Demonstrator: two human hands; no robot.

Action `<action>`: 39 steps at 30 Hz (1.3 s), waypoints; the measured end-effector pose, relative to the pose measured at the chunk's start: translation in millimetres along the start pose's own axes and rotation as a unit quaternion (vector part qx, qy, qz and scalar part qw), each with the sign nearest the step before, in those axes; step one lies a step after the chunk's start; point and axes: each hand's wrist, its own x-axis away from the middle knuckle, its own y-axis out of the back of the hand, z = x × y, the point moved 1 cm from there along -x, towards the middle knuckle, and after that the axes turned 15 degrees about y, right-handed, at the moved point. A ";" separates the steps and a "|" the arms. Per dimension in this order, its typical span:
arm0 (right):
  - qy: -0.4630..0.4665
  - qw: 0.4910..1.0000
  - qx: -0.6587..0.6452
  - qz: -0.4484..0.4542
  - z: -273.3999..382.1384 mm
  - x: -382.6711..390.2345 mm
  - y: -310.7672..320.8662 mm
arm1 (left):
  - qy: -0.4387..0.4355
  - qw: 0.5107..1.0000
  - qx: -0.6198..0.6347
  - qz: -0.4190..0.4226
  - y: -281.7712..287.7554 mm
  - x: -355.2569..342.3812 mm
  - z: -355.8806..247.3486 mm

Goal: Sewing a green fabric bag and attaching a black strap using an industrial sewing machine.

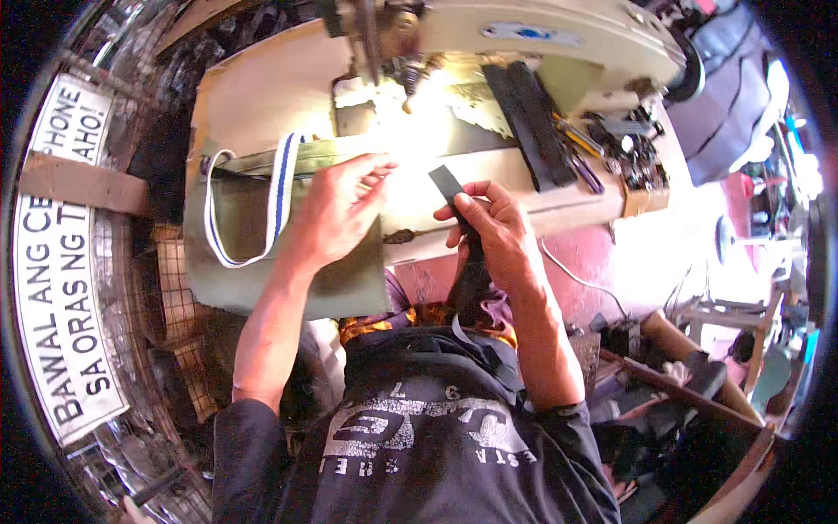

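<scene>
My right hand (499,229) pinches a flat black strap (447,182) between thumb and fingers. The strap's short end points up and to the left; more black material trails down below my fingers toward my lap. To the left, my left hand (345,205) is raised over the front edge of the sewing machine bed, its fingers loosely bent and apart, with nothing visible in them. Strong glare washes out its fingertips. The sewing machine (559,35) stands just beyond both hands, its lit needle area (408,96) in front of them.
A white webbing loop with a blue stripe (281,188) hangs over olive material (288,279) at left. Black strips (528,127) lie right of the needle, beside a yellow-handled tool (576,138) and a box of metal parts (642,162). Wire mesh and a sign (61,262) line the left.
</scene>
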 end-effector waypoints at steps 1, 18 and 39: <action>0.021 1.000 -0.007 0.020 -3.0 -3.3 -3.1 | 0.037 0.999 0.019 0.010 -1.9 -5.0 3.2; 0.167 0.919 0.358 -0.004 -4.1 -65.3 -33.2 | -0.159 0.949 -0.211 -0.171 30.7 -64.1 34.3; -0.256 0.652 0.570 -0.430 185.6 493.0 323.7 | -0.097 0.841 -0.457 -0.275 65.1 -121.0 107.3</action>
